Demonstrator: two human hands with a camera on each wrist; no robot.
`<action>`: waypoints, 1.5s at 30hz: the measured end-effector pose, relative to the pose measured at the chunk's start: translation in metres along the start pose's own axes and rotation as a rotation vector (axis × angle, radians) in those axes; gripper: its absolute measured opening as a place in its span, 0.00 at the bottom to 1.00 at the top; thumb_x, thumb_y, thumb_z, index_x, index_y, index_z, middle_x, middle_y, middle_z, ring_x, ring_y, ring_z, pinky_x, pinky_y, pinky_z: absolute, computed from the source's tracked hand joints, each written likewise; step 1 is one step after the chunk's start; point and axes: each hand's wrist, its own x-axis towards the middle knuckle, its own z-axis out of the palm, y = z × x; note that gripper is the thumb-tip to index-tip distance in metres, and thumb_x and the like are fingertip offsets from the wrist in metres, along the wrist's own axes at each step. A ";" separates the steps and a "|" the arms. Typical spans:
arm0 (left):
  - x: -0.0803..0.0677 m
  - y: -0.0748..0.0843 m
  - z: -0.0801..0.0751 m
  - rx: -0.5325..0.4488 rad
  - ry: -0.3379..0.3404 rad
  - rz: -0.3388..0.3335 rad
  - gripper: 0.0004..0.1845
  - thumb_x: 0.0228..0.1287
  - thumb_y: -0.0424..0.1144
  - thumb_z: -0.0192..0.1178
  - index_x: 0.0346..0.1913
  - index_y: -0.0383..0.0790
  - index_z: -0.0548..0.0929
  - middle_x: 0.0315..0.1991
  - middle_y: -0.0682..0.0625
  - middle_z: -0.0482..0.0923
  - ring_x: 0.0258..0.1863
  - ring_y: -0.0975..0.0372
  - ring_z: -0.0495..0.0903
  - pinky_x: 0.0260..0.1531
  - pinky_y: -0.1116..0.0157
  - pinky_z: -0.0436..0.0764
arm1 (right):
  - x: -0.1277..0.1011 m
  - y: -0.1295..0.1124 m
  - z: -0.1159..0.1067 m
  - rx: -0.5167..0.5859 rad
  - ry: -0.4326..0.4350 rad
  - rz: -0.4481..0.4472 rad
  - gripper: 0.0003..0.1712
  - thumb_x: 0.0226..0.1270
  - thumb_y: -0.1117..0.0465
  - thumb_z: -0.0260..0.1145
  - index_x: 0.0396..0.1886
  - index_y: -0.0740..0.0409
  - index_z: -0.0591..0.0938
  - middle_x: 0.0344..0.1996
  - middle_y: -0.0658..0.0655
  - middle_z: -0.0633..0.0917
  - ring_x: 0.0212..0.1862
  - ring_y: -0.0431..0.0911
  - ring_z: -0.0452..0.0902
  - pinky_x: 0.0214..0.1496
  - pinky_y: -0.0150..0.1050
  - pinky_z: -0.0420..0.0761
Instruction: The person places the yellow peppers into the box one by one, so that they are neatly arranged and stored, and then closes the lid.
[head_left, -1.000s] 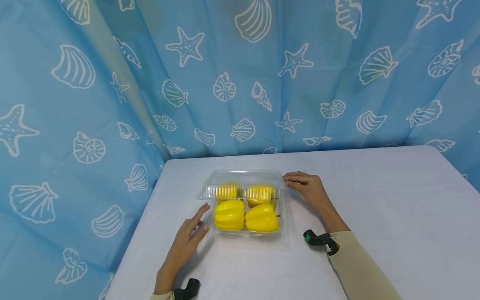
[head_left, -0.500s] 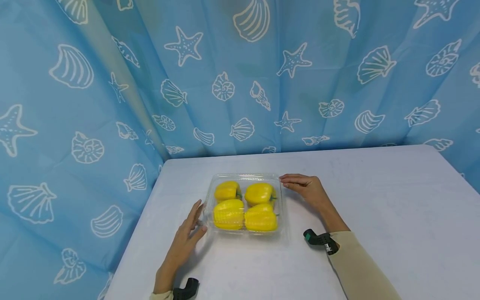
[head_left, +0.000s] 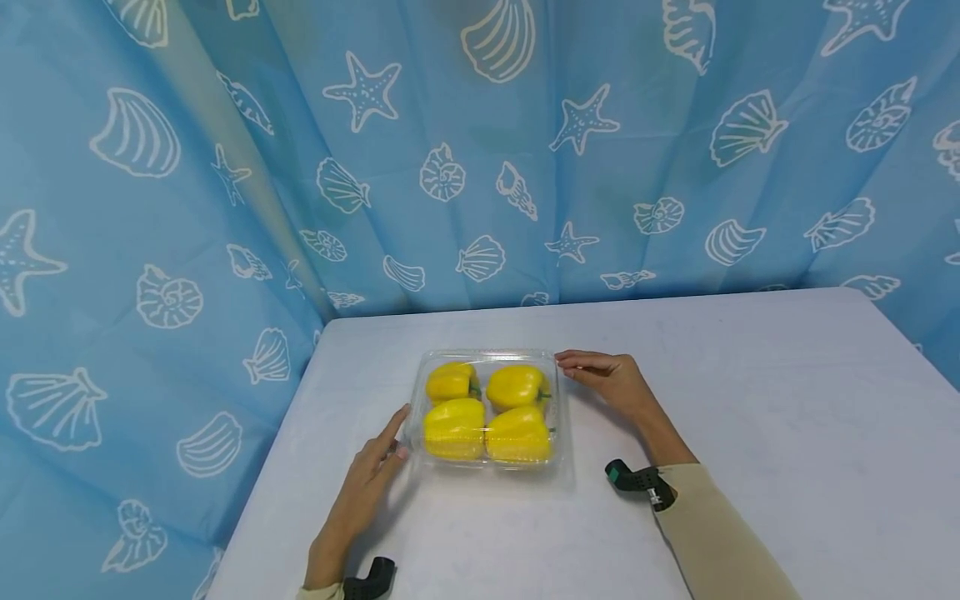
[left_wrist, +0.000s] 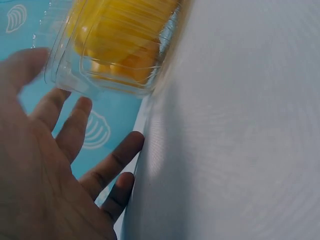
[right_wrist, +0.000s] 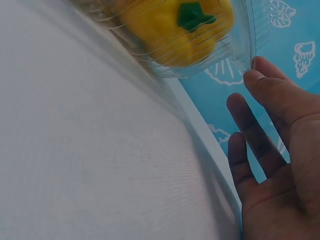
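Note:
Several yellow bell peppers [head_left: 453,429] with green stems lie inside a clear plastic clamshell container [head_left: 487,465]. Its ribbed lid [head_left: 517,354] is down over them; I cannot tell whether its rim is snapped in. At the container's left side is my left hand [head_left: 363,479], fingers spread and mostly straight, with thumb and fingertips at the rim in the left wrist view. On the far right corner, my right hand [head_left: 611,383] pinches the lid's edge between thumb and index finger. The right wrist view shows its other fingers extended below the rim.
The container stands on a white-covered table [head_left: 750,433], toward its left half. A blue curtain [head_left: 465,150] with shell and starfish prints hangs behind the table and along its left side. Black camera mounts [head_left: 641,482] are strapped to both wrists.
The clear lid has swung down toward the front, from raised over the back peppers to covering all of them. My left fingers have come to the container's left rim; my right hand stays at the corner.

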 end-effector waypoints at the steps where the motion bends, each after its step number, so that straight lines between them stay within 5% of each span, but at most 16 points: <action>1: 0.000 0.000 0.000 0.005 0.002 0.000 0.28 0.79 0.51 0.47 0.77 0.67 0.59 0.59 0.53 0.76 0.50 0.58 0.73 0.50 0.48 0.72 | 0.001 0.005 0.000 0.007 -0.003 -0.010 0.12 0.67 0.74 0.65 0.49 0.68 0.87 0.56 0.64 0.83 0.61 0.44 0.78 0.55 0.31 0.77; 7: 0.001 0.000 0.000 -0.058 -0.013 0.057 0.29 0.78 0.48 0.50 0.78 0.61 0.60 0.78 0.62 0.54 0.56 0.59 0.72 0.53 0.48 0.72 | -0.001 0.016 0.000 0.044 0.004 -0.052 0.13 0.69 0.71 0.65 0.51 0.66 0.86 0.57 0.64 0.83 0.61 0.45 0.77 0.57 0.32 0.76; 14: 0.002 -0.001 0.000 -0.052 -0.012 0.055 0.30 0.78 0.50 0.50 0.78 0.67 0.58 0.75 0.63 0.60 0.54 0.59 0.73 0.51 0.48 0.73 | -0.008 0.012 0.002 0.011 0.133 0.080 0.16 0.74 0.55 0.64 0.54 0.59 0.85 0.49 0.59 0.86 0.47 0.45 0.82 0.50 0.31 0.80; 21: 0.004 0.004 -0.002 -0.015 -0.003 0.041 0.30 0.77 0.50 0.50 0.78 0.69 0.58 0.74 0.61 0.63 0.53 0.58 0.73 0.49 0.47 0.73 | -0.023 0.002 0.010 0.098 0.153 0.238 0.26 0.74 0.45 0.62 0.55 0.62 0.83 0.45 0.61 0.85 0.44 0.49 0.82 0.48 0.33 0.82; 29: 0.003 0.004 0.001 -0.014 -0.002 0.032 0.31 0.77 0.47 0.51 0.78 0.66 0.58 0.75 0.61 0.61 0.55 0.57 0.73 0.51 0.45 0.73 | -0.040 -0.008 0.015 0.137 0.120 0.323 0.27 0.75 0.45 0.61 0.52 0.67 0.82 0.44 0.64 0.85 0.43 0.49 0.81 0.47 0.33 0.82; 45: 0.002 0.004 0.002 -0.005 -0.012 -0.004 0.30 0.77 0.52 0.50 0.77 0.70 0.57 0.76 0.62 0.59 0.54 0.58 0.73 0.50 0.44 0.73 | -0.077 -0.026 0.030 0.192 0.006 0.347 0.20 0.75 0.53 0.62 0.42 0.69 0.83 0.35 0.65 0.84 0.34 0.49 0.78 0.38 0.36 0.82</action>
